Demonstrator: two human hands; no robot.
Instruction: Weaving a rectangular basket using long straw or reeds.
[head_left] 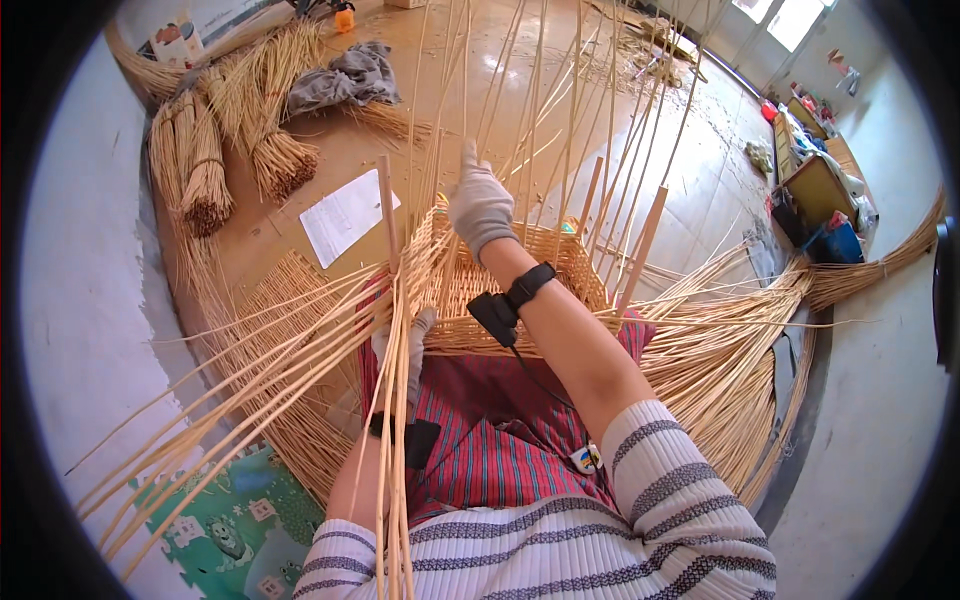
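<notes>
A half-woven wicker basket [470,300] of pale rods lies across my lap, tall upright rods [575,110] rising from its far side. My right hand [482,205], in a light work glove, is over the basket's far left part. Its index finger points up along a thin rod, and the other fingers are curled in. My left hand [418,345], also gloved, is low at the basket's near left corner. Long loose rods [290,375] cross in front of it and hide most of its fingers. Flat wooden stakes [643,245] stand at the basket's corners.
Tied rod bundles [205,180] and a grey cloth [345,78] lie at the far left, near a white paper sheet [345,218]. A large heap of rods [730,370] spreads at my right. A green patterned mat [235,530] is at lower left; a blue container [835,243] stands far right.
</notes>
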